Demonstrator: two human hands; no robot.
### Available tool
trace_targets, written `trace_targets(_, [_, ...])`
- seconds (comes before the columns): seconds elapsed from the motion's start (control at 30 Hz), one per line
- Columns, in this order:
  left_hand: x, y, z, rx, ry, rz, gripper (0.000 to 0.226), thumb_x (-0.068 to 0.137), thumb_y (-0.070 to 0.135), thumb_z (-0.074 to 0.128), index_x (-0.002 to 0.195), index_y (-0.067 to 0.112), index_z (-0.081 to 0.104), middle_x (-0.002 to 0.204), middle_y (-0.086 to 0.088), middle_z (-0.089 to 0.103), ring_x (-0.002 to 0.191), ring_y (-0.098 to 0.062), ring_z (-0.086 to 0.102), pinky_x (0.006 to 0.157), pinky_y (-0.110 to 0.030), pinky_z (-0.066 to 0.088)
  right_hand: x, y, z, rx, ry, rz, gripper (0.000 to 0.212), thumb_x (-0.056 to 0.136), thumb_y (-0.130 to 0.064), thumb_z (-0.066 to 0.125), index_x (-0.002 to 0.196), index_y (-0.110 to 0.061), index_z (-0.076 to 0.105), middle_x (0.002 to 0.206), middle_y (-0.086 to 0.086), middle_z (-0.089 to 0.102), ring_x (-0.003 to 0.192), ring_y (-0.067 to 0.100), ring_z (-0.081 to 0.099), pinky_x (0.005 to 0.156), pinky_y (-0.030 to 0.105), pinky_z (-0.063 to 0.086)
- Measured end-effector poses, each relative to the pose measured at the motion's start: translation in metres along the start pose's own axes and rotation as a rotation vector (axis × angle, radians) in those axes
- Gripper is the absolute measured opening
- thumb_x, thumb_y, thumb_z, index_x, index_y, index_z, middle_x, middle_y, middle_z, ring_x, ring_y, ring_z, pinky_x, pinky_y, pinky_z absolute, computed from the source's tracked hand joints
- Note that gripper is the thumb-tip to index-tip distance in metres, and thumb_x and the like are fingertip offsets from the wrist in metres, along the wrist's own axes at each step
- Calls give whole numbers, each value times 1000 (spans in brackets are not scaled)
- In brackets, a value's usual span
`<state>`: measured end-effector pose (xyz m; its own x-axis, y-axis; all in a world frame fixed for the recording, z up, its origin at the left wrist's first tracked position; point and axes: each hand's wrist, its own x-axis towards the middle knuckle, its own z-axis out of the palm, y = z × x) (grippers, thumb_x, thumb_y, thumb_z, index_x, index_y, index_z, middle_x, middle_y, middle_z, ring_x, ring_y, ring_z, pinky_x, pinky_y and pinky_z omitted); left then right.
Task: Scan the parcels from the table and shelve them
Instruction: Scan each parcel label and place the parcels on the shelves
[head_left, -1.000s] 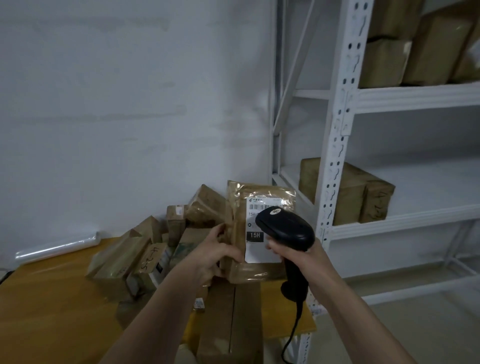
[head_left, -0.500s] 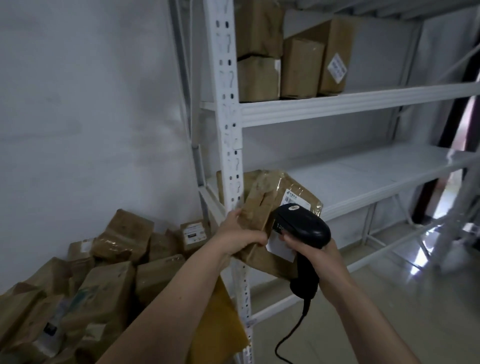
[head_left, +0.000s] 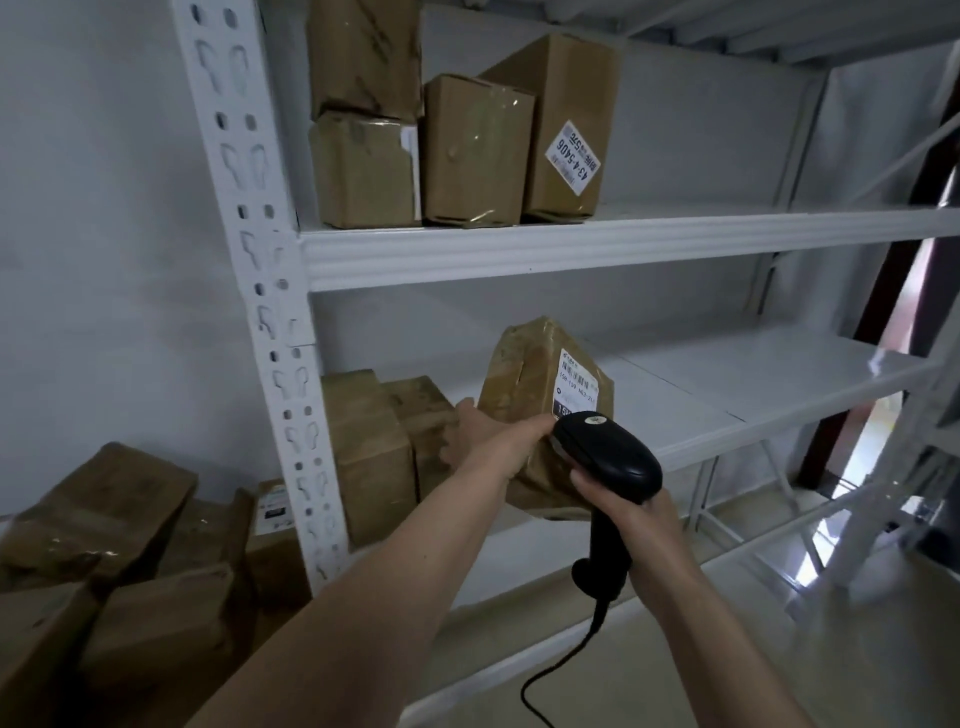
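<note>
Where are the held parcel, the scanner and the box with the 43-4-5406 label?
held parcel (head_left: 524, 384): head view, on its brown taped face left of the label.
scanner (head_left: 608, 454): head view, on top of its black head.
labelled box (head_left: 571, 156): head view, on its white label, upper shelf.

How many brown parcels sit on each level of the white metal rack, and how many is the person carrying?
Upper shelf, brown cardboard boxes: 4
Middle shelf, brown taped parcels: 2
Left hand, brown parcel with white label: 1
Total: 7
</note>
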<state>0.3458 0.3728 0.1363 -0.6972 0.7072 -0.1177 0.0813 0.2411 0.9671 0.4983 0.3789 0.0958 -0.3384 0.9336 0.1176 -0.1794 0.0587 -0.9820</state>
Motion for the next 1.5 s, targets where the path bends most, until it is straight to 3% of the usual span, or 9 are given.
trace_targets(0.23, [24, 6, 41, 268, 50, 101, 90, 73, 74, 61, 145, 24, 41, 147, -7, 40, 138, -32, 28, 109, -45, 36, 66, 13, -27, 116, -106, 96, 52, 66, -26, 80, 115, -24, 65, 106, -1, 74, 103, 16, 67, 90, 33, 50])
trace_targets(0.37, [27, 0, 38, 453, 8, 220, 75, 88, 62, 53, 149, 22, 36, 151, -11, 31, 143, -31, 16, 113, -43, 24, 91, 29, -29, 262, -123, 167, 59, 68, -25, 77, 124, -16, 63, 114, 7, 71, 110, 23, 65, 92, 40, 51])
trace_targets(0.43, [28, -3, 33, 553, 0, 264, 69, 90, 56, 56, 148, 24, 37, 149, -10, 33, 142, -30, 18, 114, -42, 24, 101, 35, -25, 324, -117, 198, 58, 69, -25, 77, 124, -13, 63, 115, 11, 70, 111, 27, 64, 96, 48, 50])
trace_targets(0.53, [36, -6, 23, 617, 45, 315, 65, 89, 49, 62, 147, 30, 40, 149, -8, 38, 140, -28, 25, 116, -47, 24, 111, 41, -17, 363, -116, 214, 51, 73, -22, 75, 121, -12, 64, 113, 12, 71, 109, 28, 66, 89, 44, 53])
trace_targets(0.9, [65, -30, -9, 570, 83, 368, 59, 86, 27, 72, 139, 37, 49, 144, 8, 50, 135, -18, 42, 117, -52, 24, 132, 52, 21, 392, -150, 327, 21, 87, -15, 68, 108, -12, 67, 101, 10, 73, 97, 24, 69, 74, 36, 55])
trace_targets(1.1, [67, -38, -10, 663, 121, 425, 60, 88, 30, 69, 143, 30, 45, 145, 2, 49, 136, -22, 39, 116, -48, 26, 134, 54, 20, 307, -128, 313, 30, 82, -19, 73, 111, -14, 67, 107, 10, 72, 105, 26, 66, 93, 45, 52])
trace_targets(1.17, [62, -42, -10, 572, 172, 444, 60, 87, 28, 69, 142, 23, 46, 142, 0, 51, 134, -21, 40, 115, -43, 30, 131, 51, 18, 241, -63, 300, 31, 80, -21, 75, 109, -15, 67, 102, 9, 71, 101, 25, 65, 88, 40, 53])
trace_targets(1.3, [45, -51, -13, 386, 343, 586, 36, 88, 9, 64, 122, 18, 60, 122, 2, 58, 115, -15, 53, 104, -38, 45, 119, 40, 16, 149, 73, 201, 18, 78, -24, 78, 92, -22, 67, 94, 6, 68, 96, 22, 63, 86, 37, 52])
trace_targets(1.5, [12, -69, -35, 214, 256, 607, 32, 90, -2, 60, 94, 30, 64, 96, 4, 69, 85, -4, 66, 80, -30, 58, 75, 27, 35, 113, -86, 170, 17, 77, -18, 78, 91, -20, 68, 84, 3, 67, 85, 19, 63, 81, 34, 51])
